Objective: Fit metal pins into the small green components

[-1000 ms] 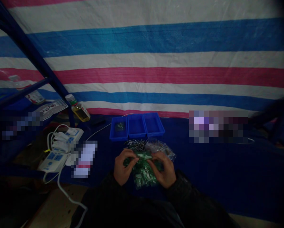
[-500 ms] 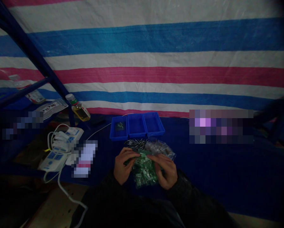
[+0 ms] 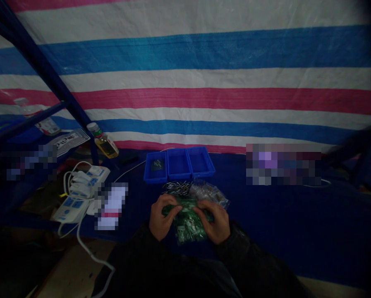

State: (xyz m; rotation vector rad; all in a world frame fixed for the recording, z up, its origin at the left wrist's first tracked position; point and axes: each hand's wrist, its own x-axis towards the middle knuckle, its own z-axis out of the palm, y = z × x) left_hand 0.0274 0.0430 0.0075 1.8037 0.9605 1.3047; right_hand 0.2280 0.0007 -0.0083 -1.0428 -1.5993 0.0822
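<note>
Green circuit boards [image 3: 187,227] packed in a clear plastic bag are held low over the blue tarp [image 3: 281,219], directly in front of the person. The bag is gripped by both hands: the left hand [image 3: 163,217] is curled closed over its upper left corner, and the right hand [image 3: 212,221] is pinched onto its upper right side (exact finger contact is hard to read in the dim light). Just behind the bag, small metal pins [image 3: 176,187] are scattered on the tarp, beside a second clear bag [image 3: 209,195]. Farther back, three blue plastic trays [image 3: 179,163] are set side by side, with a small dark item [image 3: 156,165] in the leftmost. Off to the left, white power strips [image 3: 94,174] and a bottle of yellow liquid [image 3: 104,145] are seen. A striped tarp wall [image 3: 185,99] hangs behind.
</note>
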